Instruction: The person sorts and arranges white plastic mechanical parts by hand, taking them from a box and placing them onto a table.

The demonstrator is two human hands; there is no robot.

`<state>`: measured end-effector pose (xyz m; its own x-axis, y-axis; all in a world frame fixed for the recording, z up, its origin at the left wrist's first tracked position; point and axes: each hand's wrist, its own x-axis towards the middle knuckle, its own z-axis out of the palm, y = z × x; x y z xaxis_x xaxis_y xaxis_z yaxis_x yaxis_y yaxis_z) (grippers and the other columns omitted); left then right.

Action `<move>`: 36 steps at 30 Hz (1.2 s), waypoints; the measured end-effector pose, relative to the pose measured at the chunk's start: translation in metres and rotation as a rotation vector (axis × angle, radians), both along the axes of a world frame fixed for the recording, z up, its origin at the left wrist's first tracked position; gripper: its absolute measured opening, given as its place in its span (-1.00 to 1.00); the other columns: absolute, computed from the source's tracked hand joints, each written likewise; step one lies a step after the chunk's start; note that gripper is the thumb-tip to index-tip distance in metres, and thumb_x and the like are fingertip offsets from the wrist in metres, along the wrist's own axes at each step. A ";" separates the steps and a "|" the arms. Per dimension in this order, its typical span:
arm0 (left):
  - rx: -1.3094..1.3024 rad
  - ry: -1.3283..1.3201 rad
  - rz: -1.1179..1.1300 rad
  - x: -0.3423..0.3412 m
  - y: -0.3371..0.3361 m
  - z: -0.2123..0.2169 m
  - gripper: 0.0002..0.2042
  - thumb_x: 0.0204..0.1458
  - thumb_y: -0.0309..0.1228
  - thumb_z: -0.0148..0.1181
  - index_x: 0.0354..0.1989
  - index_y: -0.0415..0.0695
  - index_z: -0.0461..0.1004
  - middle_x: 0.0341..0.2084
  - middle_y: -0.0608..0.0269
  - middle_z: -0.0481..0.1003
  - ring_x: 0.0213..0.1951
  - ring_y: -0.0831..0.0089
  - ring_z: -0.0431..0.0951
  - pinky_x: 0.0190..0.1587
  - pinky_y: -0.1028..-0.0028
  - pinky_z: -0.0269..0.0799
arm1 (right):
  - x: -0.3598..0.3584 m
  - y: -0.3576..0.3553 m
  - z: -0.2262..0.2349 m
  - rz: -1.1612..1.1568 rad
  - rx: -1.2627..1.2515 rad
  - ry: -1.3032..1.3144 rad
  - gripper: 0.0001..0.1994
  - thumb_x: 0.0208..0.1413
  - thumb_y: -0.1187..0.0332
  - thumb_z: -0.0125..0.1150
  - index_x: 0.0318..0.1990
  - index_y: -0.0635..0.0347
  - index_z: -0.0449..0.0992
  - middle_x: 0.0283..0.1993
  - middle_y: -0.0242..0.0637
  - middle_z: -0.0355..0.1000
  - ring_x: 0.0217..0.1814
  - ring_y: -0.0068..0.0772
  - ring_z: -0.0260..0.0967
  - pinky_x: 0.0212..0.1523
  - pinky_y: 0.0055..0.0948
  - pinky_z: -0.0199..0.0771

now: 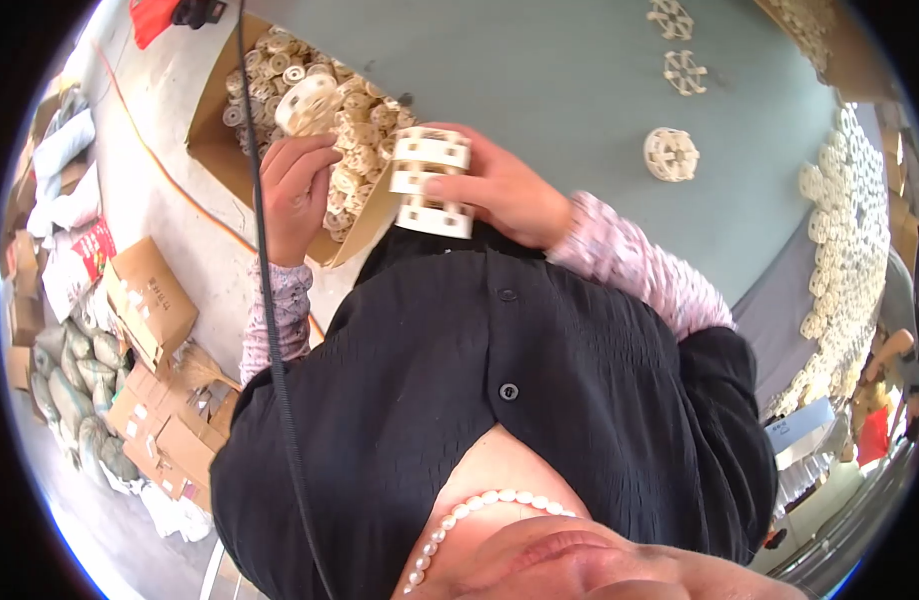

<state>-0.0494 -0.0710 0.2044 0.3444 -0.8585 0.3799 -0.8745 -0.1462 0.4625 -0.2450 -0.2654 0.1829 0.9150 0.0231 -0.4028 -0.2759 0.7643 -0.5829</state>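
R hand [490,190]: grip wrapped round white slotted cylinder [412,182], at R edge of carton [212,120] | L hand [295,190]: near blurred white ring [305,105] — can't tell if grasped | carton L of bench [540,90], full of loose pcs [365,125] | bench R: round pc [671,154] | prob. midway — cylinder looks built up, many pcs left

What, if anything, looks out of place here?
The black cable looks odd: it hangs across the view, in front of the cardboard box and the left sleeve. No spill or damage is clear.
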 end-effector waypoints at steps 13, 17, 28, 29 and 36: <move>-0.031 0.229 0.464 0.009 0.107 -0.058 -0.84 -0.03 -0.74 0.26 -0.32 -0.21 0.63 -0.22 0.11 0.68 -0.10 0.25 0.67 -0.02 0.36 0.55 | 0.208 0.098 -0.238 0.391 -1.012 0.566 0.03 -0.14 0.04 0.54 0.47 0.21 0.11 0.35 0.08 0.37 0.39 0.08 0.34 0.40 -0.21 0.33; -0.056 0.354 0.476 0.007 0.091 -0.074 -0.85 0.04 -0.73 0.26 -0.28 -0.22 0.62 -0.19 0.12 0.67 -0.09 0.31 0.65 0.04 0.38 0.53 | 0.215 0.102 -0.226 0.240 -1.053 0.684 0.03 -0.03 -0.16 0.43 0.48 0.23 0.09 0.37 0.16 0.33 0.38 0.07 0.35 0.38 -0.17 0.35; -0.325 0.650 0.060 -0.040 -0.035 -0.033 -0.78 -0.11 -0.81 0.28 -0.31 -0.25 0.63 -0.14 0.05 0.64 -0.12 0.24 0.66 -0.04 0.39 0.55 | 0.044 0.001 -0.004 -0.005 -0.039 -0.028 -0.44 0.39 0.06 0.14 0.40 0.17 0.27 0.15 -0.28 0.42 -0.02 -0.43 0.46 -0.10 -0.36 0.56; -0.343 0.641 -0.029 -0.048 -0.053 -0.022 -0.79 -0.13 -0.79 0.28 -0.33 -0.24 0.63 -0.14 0.05 0.64 -0.14 0.23 0.65 -0.05 0.39 0.55 | 0.028 -0.009 0.004 -0.057 -0.288 -0.053 -0.48 0.38 0.19 0.18 0.39 0.18 0.28 0.13 -0.32 0.42 -0.06 -0.49 0.45 -0.11 -0.43 0.54; -0.514 0.599 -0.005 -0.074 -0.142 -0.007 -0.61 0.02 -0.57 0.31 0.08 -0.32 0.50 0.08 0.05 0.51 0.08 0.32 0.57 0.13 0.42 0.45 | -0.059 -0.046 0.023 -0.278 -0.759 0.165 -0.46 0.23 0.37 0.35 0.33 0.18 0.33 0.07 -0.37 0.42 -0.16 -0.63 0.43 -0.22 -0.56 0.50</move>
